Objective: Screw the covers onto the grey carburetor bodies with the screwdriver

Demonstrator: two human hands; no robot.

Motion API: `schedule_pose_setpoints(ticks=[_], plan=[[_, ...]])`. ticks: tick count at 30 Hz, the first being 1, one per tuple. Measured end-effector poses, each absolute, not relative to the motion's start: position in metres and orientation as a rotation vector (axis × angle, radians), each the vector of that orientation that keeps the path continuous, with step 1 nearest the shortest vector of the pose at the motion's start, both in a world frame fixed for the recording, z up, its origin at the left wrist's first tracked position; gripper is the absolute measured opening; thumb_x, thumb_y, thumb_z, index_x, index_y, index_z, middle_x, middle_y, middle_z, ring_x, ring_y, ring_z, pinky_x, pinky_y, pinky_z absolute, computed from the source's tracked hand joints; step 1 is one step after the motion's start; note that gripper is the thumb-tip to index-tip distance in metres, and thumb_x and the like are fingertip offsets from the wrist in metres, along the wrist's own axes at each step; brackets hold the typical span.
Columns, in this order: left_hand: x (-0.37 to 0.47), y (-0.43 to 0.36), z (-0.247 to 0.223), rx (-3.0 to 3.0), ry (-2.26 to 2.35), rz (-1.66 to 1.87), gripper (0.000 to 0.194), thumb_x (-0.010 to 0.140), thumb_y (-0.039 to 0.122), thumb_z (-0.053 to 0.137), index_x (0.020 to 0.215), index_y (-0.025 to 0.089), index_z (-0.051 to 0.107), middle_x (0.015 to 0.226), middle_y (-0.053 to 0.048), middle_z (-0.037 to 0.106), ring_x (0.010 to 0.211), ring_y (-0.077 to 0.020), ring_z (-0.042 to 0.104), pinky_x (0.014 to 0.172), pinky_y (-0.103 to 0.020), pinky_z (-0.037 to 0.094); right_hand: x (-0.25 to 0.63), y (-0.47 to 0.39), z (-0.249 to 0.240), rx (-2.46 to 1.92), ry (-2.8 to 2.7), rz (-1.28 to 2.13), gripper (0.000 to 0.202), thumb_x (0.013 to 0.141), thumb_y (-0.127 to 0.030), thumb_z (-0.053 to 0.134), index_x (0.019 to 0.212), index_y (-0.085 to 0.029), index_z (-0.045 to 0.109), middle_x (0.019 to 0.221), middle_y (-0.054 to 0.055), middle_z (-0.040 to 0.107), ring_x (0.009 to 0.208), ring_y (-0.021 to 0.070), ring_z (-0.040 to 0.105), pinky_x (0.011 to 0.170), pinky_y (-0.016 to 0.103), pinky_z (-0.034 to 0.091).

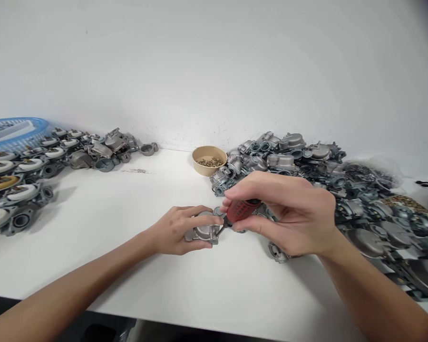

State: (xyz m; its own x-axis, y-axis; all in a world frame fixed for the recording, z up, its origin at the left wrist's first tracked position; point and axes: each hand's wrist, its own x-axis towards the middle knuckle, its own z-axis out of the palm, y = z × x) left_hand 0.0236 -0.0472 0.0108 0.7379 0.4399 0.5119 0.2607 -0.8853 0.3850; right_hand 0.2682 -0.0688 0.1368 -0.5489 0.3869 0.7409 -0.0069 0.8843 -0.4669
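So the job looks midway on this one piece: the metal part [206, 232] is a bit below the middle of the frame on the white worktop [135, 280], and the red screwdriver [242, 210] has its tip right down at the part's lower right edge. Whether that screw is nearly in or barely started, no clue, too small to tell. As for what's left, there's a big heap of similar parts [283, 160] right of centre and rows of parts with white rings [21, 165] at the far left, but I can't say which lot is finished. The tan bowl [201, 168] just above centre has plenty of brassy bits in it, probably screws.

Grip-wise, the left hand [185, 230] has fingers and thumb wrapped round the metal part, and the right hand [285, 209] is clenched on the screwdriver handle.

Direction: the screwdriver's long axis slants, handle toward the upper right, tip toward the lower left. The metal part has its rounded cover facing up; fingers hide too much of it for me to call its long axis.
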Motion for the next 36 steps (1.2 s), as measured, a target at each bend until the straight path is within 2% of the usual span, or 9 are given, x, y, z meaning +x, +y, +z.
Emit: schedule_pose_setpoints(ticks=[4, 8, 12, 15, 18, 23, 27, 33, 36], plan=[[0.024, -0.044, 0.007, 2.624, 0.477, 0.934, 0.042, 0.097, 0.042, 0.067, 0.136, 0.027, 0.058, 0.124, -0.009, 0.069, 0.101, -0.022, 0.071, 0.087, -0.032, 0.058, 0.263, -0.07, 0.136, -0.248, -2.087, 0.446, 0.047, 0.085, 0.002, 0.07, 0.125, -0.022, 0.072, 0.087, 0.004, 0.071, 0.074, 0.0161, 0.065, 0.061, 0.03, 0.061], [0.022, -0.045, 0.007, 2.653, 0.529, 0.907, 0.045, 0.097, 0.047, 0.066, 0.137, 0.028, 0.058, 0.126, -0.009, 0.068, 0.101, -0.0219, 0.072, 0.086, -0.031, 0.059, 0.264, -0.071, 0.137, -0.246, -2.104, 0.423, 0.04, 0.09, 0.0, 0.067, 0.125, -0.019, 0.071, 0.092, 0.005, 0.072, 0.079, 0.0142, 0.067, 0.065, 0.028, 0.063], [0.017, -0.048, 0.014, 2.708, 0.719, 0.878, 0.073, 0.085, 0.072, 0.068, 0.143, 0.031, 0.054, 0.145, -0.015, 0.056, 0.088, -0.0207, 0.072, 0.072, -0.03, 0.059, 0.27, -0.071, 0.143, -0.268, -2.032, 0.358, 0.041, 0.086, -0.002, 0.075, 0.123, -0.018, 0.072, 0.095, 0.006, 0.074, 0.083, 0.0165, 0.07, 0.068, 0.028, 0.066], [0.014, -0.047, 0.022, 2.659, 0.744, 0.919, 0.086, 0.079, 0.078, 0.068, 0.147, 0.03, 0.05, 0.149, -0.019, 0.05, 0.069, -0.0124, 0.066, 0.062, -0.027, 0.057, 0.275, -0.074, 0.147, -0.313, -1.941, 0.356, 0.05, 0.079, 0.0, 0.079, 0.124, -0.021, 0.073, 0.102, 0.006, 0.074, 0.084, 0.0187, 0.072, 0.063, 0.028, 0.067], [0.012, -0.046, 0.025, 2.615, 0.728, 0.949, 0.086, 0.077, 0.077, 0.071, 0.147, 0.032, 0.049, 0.149, -0.017, 0.051, 0.053, -0.0052, 0.056, 0.053, -0.023, 0.054, 0.274, -0.079, 0.149, -0.297, -1.889, 0.354, 0.063, 0.077, 0.002, 0.079, 0.132, -0.027, 0.069, 0.103, 0.005, 0.074, 0.085, 0.0206, 0.072, 0.061, 0.031, 0.067], [0.01, -0.046, 0.018, 2.67, 0.776, 0.894, 0.085, 0.078, 0.076, 0.071, 0.148, 0.032, 0.049, 0.147, -0.016, 0.055, 0.059, -0.0103, 0.063, 0.061, -0.027, 0.055, 0.266, -0.077, 0.147, -0.258, -1.981, 0.336, 0.047, 0.081, -0.005, 0.08, 0.125, -0.021, 0.072, 0.093, 0.005, 0.075, 0.081, 0.0191, 0.072, 0.066, 0.03, 0.066], [0.012, -0.048, 0.013, 2.692, 0.779, 0.884, 0.078, 0.081, 0.073, 0.07, 0.145, 0.032, 0.051, 0.145, -0.014, 0.057, 0.062, -0.0127, 0.065, 0.069, -0.03, 0.055, 0.264, -0.069, 0.142, -0.198, -2.018, 0.293, 0.05, 0.085, -0.005, 0.077, 0.131, -0.022, 0.068, 0.088, 0.004, 0.075, 0.08, 0.0183, 0.072, 0.063, 0.03, 0.064], [0.016, -0.049, 0.015, 2.647, 0.732, 0.871, 0.068, 0.083, 0.065, 0.073, 0.138, 0.029, 0.057, 0.138, -0.013, 0.063, 0.053, -0.0077, 0.058, 0.06, -0.025, 0.05, 0.269, -0.06, 0.137, -0.246, -2.017, 0.282, 0.052, 0.083, -0.002, 0.075, 0.132, -0.018, 0.069, 0.092, 0.007, 0.075, 0.082, 0.0204, 0.07, 0.07, 0.037, 0.061], [0.016, -0.049, 0.015, 2.629, 0.71, 0.884, 0.063, 0.085, 0.059, 0.073, 0.138, 0.03, 0.056, 0.138, -0.013, 0.063, 0.059, -0.0098, 0.063, 0.063, -0.025, 0.053, 0.27, -0.058, 0.136, -0.258, -2.019, 0.302, 0.054, 0.082, -0.001, 0.075, 0.133, -0.018, 0.068, 0.093, 0.007, 0.075, 0.082, 0.0203, 0.07, 0.071, 0.038, 0.06]])
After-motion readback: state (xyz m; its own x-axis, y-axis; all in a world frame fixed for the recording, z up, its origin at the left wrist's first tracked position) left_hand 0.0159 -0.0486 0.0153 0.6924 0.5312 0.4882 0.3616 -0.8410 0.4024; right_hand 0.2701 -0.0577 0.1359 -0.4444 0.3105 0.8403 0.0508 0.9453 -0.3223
